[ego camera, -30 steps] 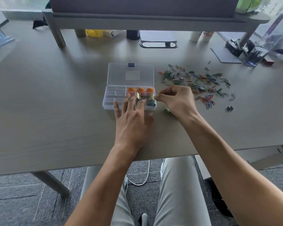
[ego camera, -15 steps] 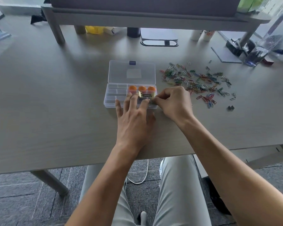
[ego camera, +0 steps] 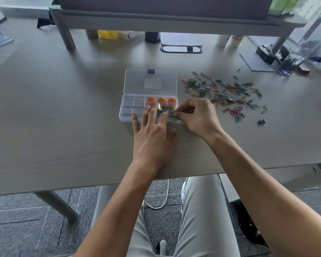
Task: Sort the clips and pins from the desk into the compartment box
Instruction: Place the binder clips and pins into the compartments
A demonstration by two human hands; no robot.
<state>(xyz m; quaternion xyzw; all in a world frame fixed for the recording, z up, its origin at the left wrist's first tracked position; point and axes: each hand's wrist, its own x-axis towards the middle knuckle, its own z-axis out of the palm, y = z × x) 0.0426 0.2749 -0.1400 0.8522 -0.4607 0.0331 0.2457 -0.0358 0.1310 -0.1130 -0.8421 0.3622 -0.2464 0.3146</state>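
Clear plastic, the shallow compartment box lies with its lid folded back on the grey wood-grain desk, and the right hand has moved in from just beside the box's right edge to its near right corner over the last second. Its grip is pinched, thumb against fingertips, over that corner compartment; something small seems to be held there, but what it is cannot be told. The left hand stays flat, its grip released, fingers spread across the near rim of the box to steady it. Three round orange pin heads sit in the far right compartments, and shiny gold binder clips fill the one in front of them. This reads as a drop-off under way: one more piece going into a cell. Most of the work remains, since the scatter of coloured wire paper clips lies untouched on the desk to the right, with small dark binder clips well apart beyond it.
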